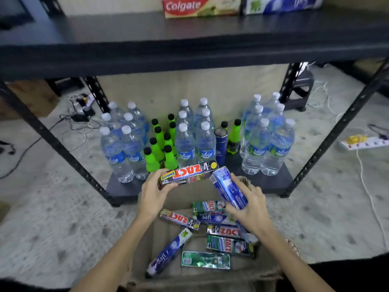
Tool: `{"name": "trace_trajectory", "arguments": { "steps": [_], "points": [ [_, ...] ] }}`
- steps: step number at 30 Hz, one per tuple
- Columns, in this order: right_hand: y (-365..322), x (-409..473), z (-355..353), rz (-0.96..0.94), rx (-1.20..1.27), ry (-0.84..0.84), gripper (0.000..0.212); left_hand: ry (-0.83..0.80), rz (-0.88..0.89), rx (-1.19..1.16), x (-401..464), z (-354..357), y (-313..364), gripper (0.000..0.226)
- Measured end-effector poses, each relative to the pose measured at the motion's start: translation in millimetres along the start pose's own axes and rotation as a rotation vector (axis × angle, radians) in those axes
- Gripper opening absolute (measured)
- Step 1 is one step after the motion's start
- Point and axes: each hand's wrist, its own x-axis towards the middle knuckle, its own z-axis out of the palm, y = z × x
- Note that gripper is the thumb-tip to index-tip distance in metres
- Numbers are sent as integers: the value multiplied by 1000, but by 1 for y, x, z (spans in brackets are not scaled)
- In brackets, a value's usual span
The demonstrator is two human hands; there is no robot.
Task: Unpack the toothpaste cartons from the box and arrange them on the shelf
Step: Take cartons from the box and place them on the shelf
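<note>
My left hand [154,193] grips a black and red Zact carton [189,172] by its left end, holding it level above the open cardboard box [174,200]. My right hand [251,206] holds a blue carton [229,188] tilted up to the left, over the box. Inside the box lie several more cartons, among them a black Zact carton [181,219], a blue Safi carton [169,252] and a green carton [205,260]. On the dark upper shelf [189,39] stand a red Colgate carton [202,6] and a blue carton [282,4].
The low shelf [271,182] behind the box is packed with clear water bottles [185,144], green bottles with black caps [156,144] and a blue flask [221,144]. Black uprights [54,142] flank it. Power strips and cables lie on the floor at left and right [364,142].
</note>
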Motion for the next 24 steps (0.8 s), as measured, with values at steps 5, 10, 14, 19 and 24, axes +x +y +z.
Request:
{"name": "trace_trajectory", "arguments": {
  "steps": [5,10,14,19,24],
  "points": [
    [-29,15,-53,-90,16,22,88,35,54,-71,3,-34,42,41],
    [-53,30,-97,-179,13,33,86,70,122,-58,15,-69,82,34],
    [-72,47,-131,-248,32,58,89,102,160,-66,26,-92,106,36],
    [-96,73,-179,-346,13,77,87,105,260,-43,40,-120,153,36],
    [-123,100,-245,-442,-9,85,85,158,345,-52,60,-157,197,42]
  ]
}}
